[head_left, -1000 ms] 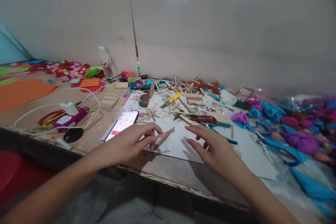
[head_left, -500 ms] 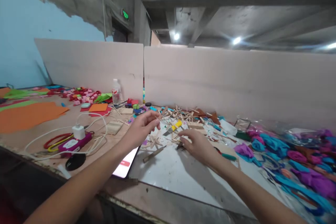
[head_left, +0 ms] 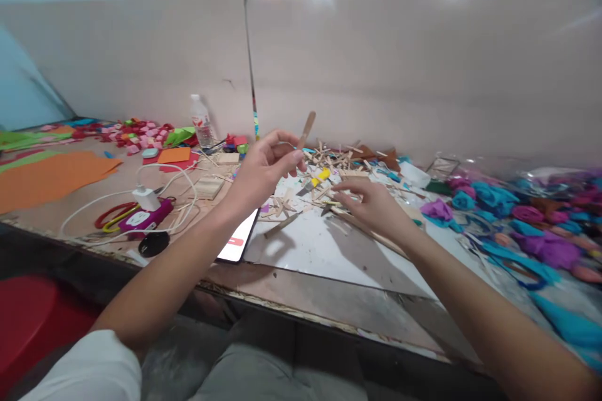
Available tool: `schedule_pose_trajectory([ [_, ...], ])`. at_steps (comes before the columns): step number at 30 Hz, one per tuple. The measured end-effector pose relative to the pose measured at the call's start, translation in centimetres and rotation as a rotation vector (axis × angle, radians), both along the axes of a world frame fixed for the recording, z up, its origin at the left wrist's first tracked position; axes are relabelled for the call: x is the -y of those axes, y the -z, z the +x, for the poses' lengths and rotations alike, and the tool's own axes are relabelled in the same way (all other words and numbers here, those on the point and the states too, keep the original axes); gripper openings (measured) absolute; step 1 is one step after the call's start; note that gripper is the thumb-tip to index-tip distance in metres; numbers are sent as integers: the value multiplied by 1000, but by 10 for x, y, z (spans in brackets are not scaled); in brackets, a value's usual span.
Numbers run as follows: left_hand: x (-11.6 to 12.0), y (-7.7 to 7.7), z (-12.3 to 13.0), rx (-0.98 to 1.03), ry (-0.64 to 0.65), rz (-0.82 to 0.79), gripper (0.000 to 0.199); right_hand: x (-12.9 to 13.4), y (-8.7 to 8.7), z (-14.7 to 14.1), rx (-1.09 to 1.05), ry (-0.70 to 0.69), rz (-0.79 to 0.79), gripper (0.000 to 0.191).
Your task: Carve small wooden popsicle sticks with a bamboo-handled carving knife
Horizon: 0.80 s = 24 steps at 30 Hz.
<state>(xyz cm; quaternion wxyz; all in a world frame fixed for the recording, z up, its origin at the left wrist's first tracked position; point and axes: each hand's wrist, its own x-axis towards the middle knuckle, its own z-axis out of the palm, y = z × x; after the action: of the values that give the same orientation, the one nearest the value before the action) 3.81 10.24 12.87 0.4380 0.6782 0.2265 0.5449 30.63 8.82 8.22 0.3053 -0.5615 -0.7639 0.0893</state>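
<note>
My left hand [head_left: 270,166] is raised above the table, its thumb and fingers pinching a flat wooden craft stick [head_left: 308,128] that points up. Lower and to the right, my right hand [head_left: 376,210] reaches over the white board with curved fingers, the thumb and forefinger apart. Just under its fingertips lies a small dark pointed piece [head_left: 328,208], too unclear to name. A yellow utility knife [head_left: 315,181] lies between the hands among the wood pieces. A long wooden strip [head_left: 376,235] passes beneath my right hand, and a shorter brownish stick [head_left: 282,224] lies nearer me.
Loose sticks [head_left: 338,155] pile up at the back. A lit phone or tablet [head_left: 241,238] lies under my left forearm. Left are a purple power strip [head_left: 148,216], white cable and plastic bottle [head_left: 202,122]. Coloured cloth scraps [head_left: 540,250] cover the right side; a pale partition [head_left: 399,69] stands behind.
My left hand has risen, and the craft stick now stands up plainly from its fingers. The camera has tilted down, bringing my lap and a red stool into view. My right hand stays over the board.
</note>
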Motion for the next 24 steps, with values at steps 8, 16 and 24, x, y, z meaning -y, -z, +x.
schedule_pose_trajectory([
  [8,18,15,48,-136,195,4,11,14,-38,77,-216,267,67,37],
  [16,5,46,41,-200,-226,258,14,1,-12,115,-120,406,-58,41],
  [24,-13,56,25,-107,-437,304,12,-6,15,83,149,277,-127,39],
])
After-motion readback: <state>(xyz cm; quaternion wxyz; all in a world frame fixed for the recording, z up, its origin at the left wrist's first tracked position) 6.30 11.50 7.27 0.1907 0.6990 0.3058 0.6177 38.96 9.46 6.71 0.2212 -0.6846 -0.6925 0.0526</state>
